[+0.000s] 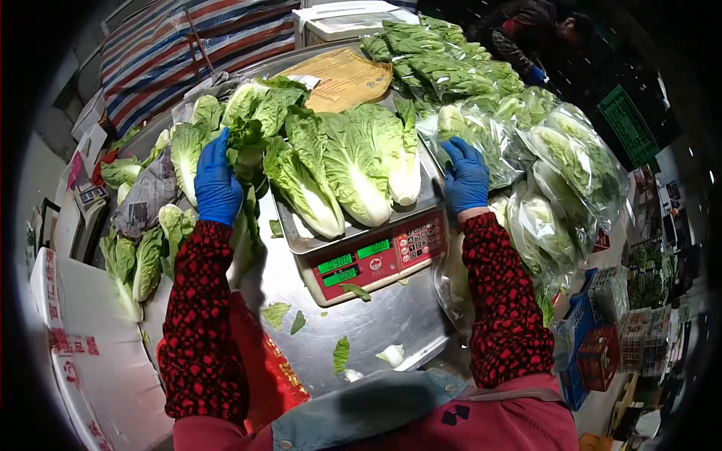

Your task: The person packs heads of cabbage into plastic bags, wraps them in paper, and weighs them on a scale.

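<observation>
Several heads of romaine lettuce point(352, 161) lie side by side on the metal pan point(312, 242) of a red digital scale point(374, 259), whose displays glow green. My left hand point(217, 184), in a blue glove, is left of the pan beside loose romaine point(186, 159). Its fingers are stretched upward and the palm side is partly hidden; no held item shows. My right hand point(466, 180), also blue-gloved, is at the pan's right edge, close to bagged lettuce point(492, 139). Its fingers are extended and hold nothing visible.
Clear bags of lettuce point(568, 154) are piled on the right and at the back. Leaf scraps point(341, 355) lie on the steel table point(402, 319). A white foam box point(105, 353) stands at left. Another person point(519, 37) is at the back right, near a green crate point(626, 125).
</observation>
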The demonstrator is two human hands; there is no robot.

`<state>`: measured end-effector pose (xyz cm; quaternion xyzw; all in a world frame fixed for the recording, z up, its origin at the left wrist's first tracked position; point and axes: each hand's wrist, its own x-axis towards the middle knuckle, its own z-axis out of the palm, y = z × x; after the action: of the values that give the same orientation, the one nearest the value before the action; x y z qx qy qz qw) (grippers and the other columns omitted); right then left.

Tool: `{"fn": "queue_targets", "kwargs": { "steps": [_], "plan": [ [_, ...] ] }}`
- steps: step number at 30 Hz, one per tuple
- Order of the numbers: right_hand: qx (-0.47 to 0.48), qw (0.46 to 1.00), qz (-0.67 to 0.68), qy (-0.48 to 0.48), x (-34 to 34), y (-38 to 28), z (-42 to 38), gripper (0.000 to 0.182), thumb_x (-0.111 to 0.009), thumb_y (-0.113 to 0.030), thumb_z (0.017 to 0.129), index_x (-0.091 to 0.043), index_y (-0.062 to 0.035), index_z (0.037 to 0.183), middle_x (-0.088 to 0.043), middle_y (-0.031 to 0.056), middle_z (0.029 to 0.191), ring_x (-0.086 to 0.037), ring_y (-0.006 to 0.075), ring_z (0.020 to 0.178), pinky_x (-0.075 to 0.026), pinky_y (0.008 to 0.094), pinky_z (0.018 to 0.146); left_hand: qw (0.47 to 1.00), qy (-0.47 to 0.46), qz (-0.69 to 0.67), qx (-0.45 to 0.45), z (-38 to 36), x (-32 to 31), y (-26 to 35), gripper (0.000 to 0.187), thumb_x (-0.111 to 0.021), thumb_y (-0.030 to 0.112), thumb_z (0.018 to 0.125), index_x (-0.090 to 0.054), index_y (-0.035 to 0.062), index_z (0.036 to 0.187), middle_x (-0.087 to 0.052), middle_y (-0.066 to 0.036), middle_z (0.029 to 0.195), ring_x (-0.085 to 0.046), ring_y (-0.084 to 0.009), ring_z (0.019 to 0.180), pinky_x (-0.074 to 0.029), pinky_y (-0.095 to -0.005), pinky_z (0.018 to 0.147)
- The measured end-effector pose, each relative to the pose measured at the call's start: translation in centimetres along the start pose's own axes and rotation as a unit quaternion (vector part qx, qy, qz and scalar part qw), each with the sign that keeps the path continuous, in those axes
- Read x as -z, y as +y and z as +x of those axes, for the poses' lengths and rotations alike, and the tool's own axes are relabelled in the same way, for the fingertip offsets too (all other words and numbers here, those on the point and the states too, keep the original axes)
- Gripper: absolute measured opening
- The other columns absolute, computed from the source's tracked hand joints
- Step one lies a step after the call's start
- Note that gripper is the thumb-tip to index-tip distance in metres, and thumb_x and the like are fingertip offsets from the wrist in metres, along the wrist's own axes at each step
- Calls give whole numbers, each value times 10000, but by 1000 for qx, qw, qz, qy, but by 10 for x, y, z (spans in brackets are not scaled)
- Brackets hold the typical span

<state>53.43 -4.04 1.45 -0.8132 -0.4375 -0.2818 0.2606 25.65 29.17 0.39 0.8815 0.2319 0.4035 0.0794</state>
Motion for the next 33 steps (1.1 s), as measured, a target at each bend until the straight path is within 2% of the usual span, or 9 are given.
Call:
{"fn": "queue_targets", "kwargs": {
  "steps": [6,14,20,22,23,24,27,31,33],
  "plan": [
    [-26,974,-157,-162,-25,102,-35,482,-569,-48,712,-588,-245,1151,-522,-11,1276,-486,235,1172,-415,430,923,953,-240,185,29,15,-42,-49,726,-552,7,752,-410,376,1361,-319,-11,1481,-245,-355,1378,-242,-615,1027],
    [-87,960,-135,-229,-54,146,9,461,-524,-70,781,-564,-229,1212,-471,-4,1359,-437,228,1258,-398,417,982,835,-387,387,63,-24,-29,-114,444,-612,238,797,-527,279,1232,-281,5,1505,-240,-360,1378,-228,-634,1041],
    [-66,991,109,32,1,44,4,341,-614,-90,826,-586,-32,1161,-623,156,1083,-611,288,978,-472,341,870,932,-260,250,38,-37,13,-94,476,-655,197,739,-568,301,1196,-301,-65,1491,-321,-496,1285,-300,-627,994],
    [-40,964,263,27,8,-34,-11,349,-601,-77,840,-584,-38,1186,-653,121,964,-637,256,808,-503,323,745,968,-168,186,24,-41,32,-56,426,-633,124,751,-595,200,1169,-421,-135,1388,-426,-448,1206,-385,-518,956],
    [-73,960,261,-74,24,-79,-17,361,-625,-54,853,-586,-56,1212,-673,71,921,-627,148,712,-488,259,648,986,-118,120,8,-46,36,-50,405,-620,90,756,-603,154,1155,-478,-161,1332,-484,-419,1156,-426,-472,929],
    [19,977,181,-108,30,-114,-19,398,-646,-111,849,-568,-79,1238,-673,80,890,-630,177,655,-490,287,597,996,-91,-7,21,-48,44,-22,356,-607,60,793,-602,80,1148,-606,-169,1117,-601,-313,973,-485,-362,833],
    [84,965,72,-236,13,-180,-29,565,-638,-267,839,-442,-99,1341,-634,130,868,-632,301,691,-499,403,591,908,-162,-334,195,-71,45,35,359,-620,146,870,-576,74,1219,-637,-74,865,-605,-129,786,-496,-272,721],
    [13,941,11,-339,-22,-215,-25,769,-638,-322,813,-250,-96,1437,-556,205,975,-604,358,709,-496,438,597,823,-245,-424,288,-77,36,76,571,-606,244,903,-401,-30,1359,-633,-68,878,-575,-97,763,-476,-242,689],
    [-2,972,118,-201,-37,-223,-36,745,-631,-337,812,-292,-76,1422,-551,181,947,-623,324,766,-506,434,609,795,-223,-453,338,-75,30,80,630,-600,330,907,-383,-67,1346,-628,-75,859,-556,-91,740,-460,-233,655]
  ]
}}
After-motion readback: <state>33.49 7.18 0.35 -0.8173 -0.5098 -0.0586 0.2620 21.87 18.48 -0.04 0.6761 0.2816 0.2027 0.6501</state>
